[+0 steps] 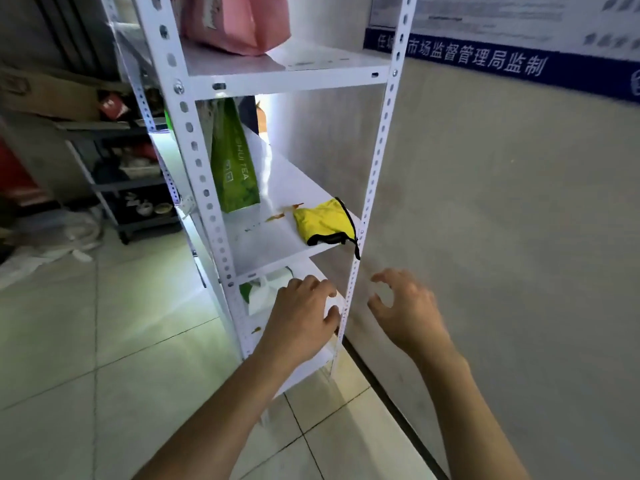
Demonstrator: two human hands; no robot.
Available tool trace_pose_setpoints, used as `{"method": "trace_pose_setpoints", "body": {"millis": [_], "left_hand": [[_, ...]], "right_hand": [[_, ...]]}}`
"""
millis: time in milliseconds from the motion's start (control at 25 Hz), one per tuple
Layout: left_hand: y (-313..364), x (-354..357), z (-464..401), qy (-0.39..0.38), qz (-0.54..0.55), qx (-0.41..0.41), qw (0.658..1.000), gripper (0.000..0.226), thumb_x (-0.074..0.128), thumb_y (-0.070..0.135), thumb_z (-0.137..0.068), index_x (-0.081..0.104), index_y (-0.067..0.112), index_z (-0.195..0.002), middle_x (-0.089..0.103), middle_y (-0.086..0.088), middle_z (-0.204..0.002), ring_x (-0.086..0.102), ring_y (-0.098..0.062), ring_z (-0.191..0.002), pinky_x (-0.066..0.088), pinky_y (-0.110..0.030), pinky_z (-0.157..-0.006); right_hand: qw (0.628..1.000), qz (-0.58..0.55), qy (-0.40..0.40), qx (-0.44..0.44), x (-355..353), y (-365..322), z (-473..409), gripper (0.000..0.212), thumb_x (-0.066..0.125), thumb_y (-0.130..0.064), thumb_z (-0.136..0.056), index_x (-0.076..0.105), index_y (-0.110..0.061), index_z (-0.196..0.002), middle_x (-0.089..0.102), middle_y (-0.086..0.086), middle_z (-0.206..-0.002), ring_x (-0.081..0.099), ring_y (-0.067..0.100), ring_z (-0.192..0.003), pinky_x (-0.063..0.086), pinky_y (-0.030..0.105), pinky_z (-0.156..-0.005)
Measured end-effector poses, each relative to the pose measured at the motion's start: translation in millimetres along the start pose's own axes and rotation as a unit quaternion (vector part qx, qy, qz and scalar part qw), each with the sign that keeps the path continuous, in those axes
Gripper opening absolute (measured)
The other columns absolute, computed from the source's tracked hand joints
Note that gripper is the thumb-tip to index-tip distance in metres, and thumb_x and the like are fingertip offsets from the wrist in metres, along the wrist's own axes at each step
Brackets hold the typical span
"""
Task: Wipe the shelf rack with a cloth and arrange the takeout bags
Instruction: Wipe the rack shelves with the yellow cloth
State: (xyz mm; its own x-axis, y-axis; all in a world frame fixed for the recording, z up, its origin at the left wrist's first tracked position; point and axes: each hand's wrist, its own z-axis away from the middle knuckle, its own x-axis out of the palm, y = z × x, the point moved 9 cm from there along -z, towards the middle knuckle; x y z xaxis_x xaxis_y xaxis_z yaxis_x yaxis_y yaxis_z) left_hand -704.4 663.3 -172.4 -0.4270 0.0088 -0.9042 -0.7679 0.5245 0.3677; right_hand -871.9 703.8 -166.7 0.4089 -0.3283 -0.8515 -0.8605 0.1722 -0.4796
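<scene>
white perforated metal rack [375, 140]: crumpled yellow cloth [323, 221] at middle shelf's front right corner, glossy green bag [233, 168] behind stains [277, 216]. left hand [301, 313] and right hand [405, 304] loosely curled, empty.

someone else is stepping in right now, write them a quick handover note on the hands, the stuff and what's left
Left hand: open, empty, in front of the lower shelf.
Right hand: open, empty, beside the white metal shelf rack.
Crumpled yellow cloth with black trim: on the middle shelf, unheld, next to orange-brown smears.
Green paper tea bag: upright on the same shelf. Pink paper bag: top shelf. White bag: lower shelf.
Done: nothing evident.
Left: wiping, arranging bags.
</scene>
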Motion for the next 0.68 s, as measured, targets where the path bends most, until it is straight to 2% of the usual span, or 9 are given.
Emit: {"method": "trace_pose_setpoints", "body": {"millis": [160,320,480,600,680], "left_hand": [[-28.1,-9.8,-3.5,0.035,-0.015,-0.062,0.997,0.03,0.053,0.038,-0.096,0.059,0.024,-0.123,0.06,0.002,-0.122,0.052,-0.021,-0.109,0.043,-0.035,-0.093],[-61.3,-20.6,-20.5,0.068,-0.018,-0.106,0.992,0.031,0.053,0.038,-0.097,0.058,0.025,-0.124,0.059,0.003,-0.127,0.052,-0.019,-0.114,0.039,-0.03,-0.096],[-90.6,-13.9,-39.1,0.062,-0.012,-0.138,0.988,0.032,0.051,0.038,-0.098,0.055,0.025,-0.128,0.057,0.003,-0.13,0.051,-0.02,-0.115,0.037,-0.03,-0.096],[-103.4,-4.5,-53.3,0.048,-0.004,-0.147,0.988,0.039,0.05,0.037,-0.098,0.051,0.025,-0.135,0.053,0.004,-0.137,0.049,-0.021,-0.121,0.036,-0.032,-0.101],[-110.0,-0.2,-54.6,0.041,0.006,-0.161,0.986,0.041,0.05,0.036,-0.098,0.05,0.025,-0.138,0.052,0.004,-0.139,0.049,-0.021,-0.123,0.037,-0.033,-0.102]], "right_hand": [[0.996,-0.059,-0.028,-0.064,24.5,-23.8,-34.9,0.036,0.066,-0.026,-0.092,0.066,-0.022,-0.128,0.065,0.005,-0.122,0.062,0.028,-0.111,0.049,0.043,-0.095],[0.99,-0.067,-0.042,-0.117,48.9,-54.0,-81.3,0.036,0.064,-0.026,-0.092,0.065,-0.022,-0.128,0.064,0.005,-0.127,0.062,0.027,-0.112,0.051,0.043,-0.094],[0.986,-0.047,-0.06,-0.151,76.1,-67.5,-115.3,0.034,0.064,-0.026,-0.092,0.066,-0.021,-0.125,0.065,0.006,-0.117,0.06,0.029,-0.109,0.05,0.042,-0.091],[0.988,-0.067,-0.032,-0.136,89.4,-63.8,-151.0,0.035,0.065,-0.024,-0.091,0.065,-0.017,-0.125,0.063,0.011,-0.116,0.062,0.035,-0.102,0.052,0.043,-0.086],[0.992,-0.069,-0.03,-0.104,102.6,-59.8,-176.2,0.04,0.064,-0.028,-0.093,0.061,-0.017,-0.131,0.06,0.013,-0.126,0.06,0.037,-0.109,0.051,0.045,-0.091]]}}
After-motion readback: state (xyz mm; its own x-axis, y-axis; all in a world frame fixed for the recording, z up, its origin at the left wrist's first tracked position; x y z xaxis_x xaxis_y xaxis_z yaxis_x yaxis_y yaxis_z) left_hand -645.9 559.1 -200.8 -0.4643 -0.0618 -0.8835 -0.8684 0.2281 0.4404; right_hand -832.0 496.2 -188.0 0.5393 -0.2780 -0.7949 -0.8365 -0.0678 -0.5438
